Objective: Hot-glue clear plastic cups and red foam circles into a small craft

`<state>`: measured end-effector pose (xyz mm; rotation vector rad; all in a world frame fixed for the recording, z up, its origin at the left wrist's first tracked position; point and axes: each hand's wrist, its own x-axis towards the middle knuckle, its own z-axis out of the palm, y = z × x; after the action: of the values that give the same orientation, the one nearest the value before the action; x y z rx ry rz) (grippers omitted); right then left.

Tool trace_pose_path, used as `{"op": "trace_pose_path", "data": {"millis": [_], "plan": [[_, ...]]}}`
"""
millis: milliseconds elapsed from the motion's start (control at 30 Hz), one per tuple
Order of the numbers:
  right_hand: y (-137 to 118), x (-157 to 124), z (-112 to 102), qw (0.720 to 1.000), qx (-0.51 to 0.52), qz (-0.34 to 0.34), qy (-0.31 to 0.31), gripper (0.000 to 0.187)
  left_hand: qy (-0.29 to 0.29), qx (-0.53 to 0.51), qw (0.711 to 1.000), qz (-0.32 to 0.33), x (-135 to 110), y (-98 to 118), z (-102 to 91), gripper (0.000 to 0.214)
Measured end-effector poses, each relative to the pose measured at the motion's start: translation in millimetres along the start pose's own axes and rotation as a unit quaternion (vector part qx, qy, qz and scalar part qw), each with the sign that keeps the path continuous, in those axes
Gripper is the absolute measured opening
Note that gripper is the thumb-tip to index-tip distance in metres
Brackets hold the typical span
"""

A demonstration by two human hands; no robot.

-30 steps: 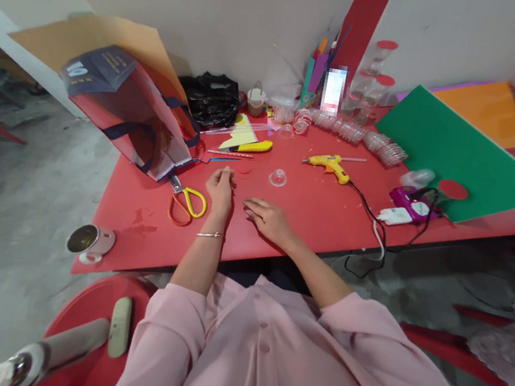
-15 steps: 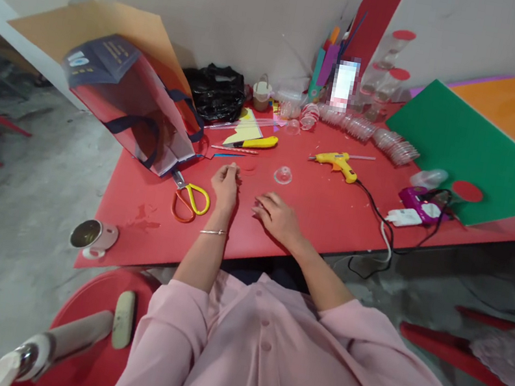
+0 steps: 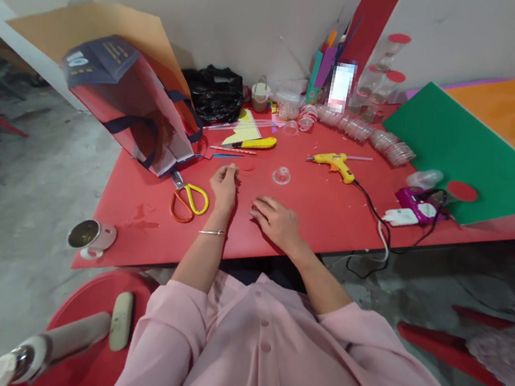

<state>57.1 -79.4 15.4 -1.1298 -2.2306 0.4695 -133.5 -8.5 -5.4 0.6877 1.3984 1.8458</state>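
My left hand (image 3: 224,186) rests on the red table (image 3: 323,211) with its fingertips pinched together; whatever is between them is too small to make out. Just ahead of it lies a small red paper disc (image 3: 246,167). My right hand (image 3: 277,219) lies palm down on the table beside it, fingers stretched out, holding nothing. A small clear plastic dome (image 3: 281,175) sits a little beyond the right hand. Yellow and orange scissors (image 3: 188,199) lie to the left of my left hand.
A yellow glue gun (image 3: 336,164) with its cord, a yellow cutter (image 3: 252,143), a red and navy bag (image 3: 124,101), a black bag (image 3: 215,93), rows of clear lids (image 3: 370,136), green foam sheet (image 3: 466,155), a white charger (image 3: 400,216), and a metal cup (image 3: 88,236) at the table's left corner.
Both hands stay in nearly the same places on the table. Only the view has shifted slightly.
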Motion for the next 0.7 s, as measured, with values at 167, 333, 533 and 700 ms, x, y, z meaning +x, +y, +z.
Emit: {"op": "trace_pose_path", "data": {"millis": [167, 333, 533, 700], "plan": [[0.2, 6.5, -9.2, 0.992, 0.043, 0.002, 0.118, 0.040, -0.004, -0.018, 1.000, -0.007, -2.2, 3.4, 4.3, 0.035], [14.6, 14.5, -2.8, 0.998, 0.028, 0.050, 0.023, 0.034, 0.000, 0.003, 1.000, -0.014, -1.6, 3.6, 4.7, 0.035], [12.5, 9.7, 0.8, 0.994, 0.068, 0.047, 0.070, 0.035, -0.007, -0.003, 1.000, -0.008, -1.8, 1.2, 3.0, 0.036], [6.7, 6.7, 1.7, 0.991, 0.104, 0.038, 0.069, 0.033, -0.005, -0.002, 1.000, -0.012, -2.9, 2.4, 4.1, 0.034]]}}
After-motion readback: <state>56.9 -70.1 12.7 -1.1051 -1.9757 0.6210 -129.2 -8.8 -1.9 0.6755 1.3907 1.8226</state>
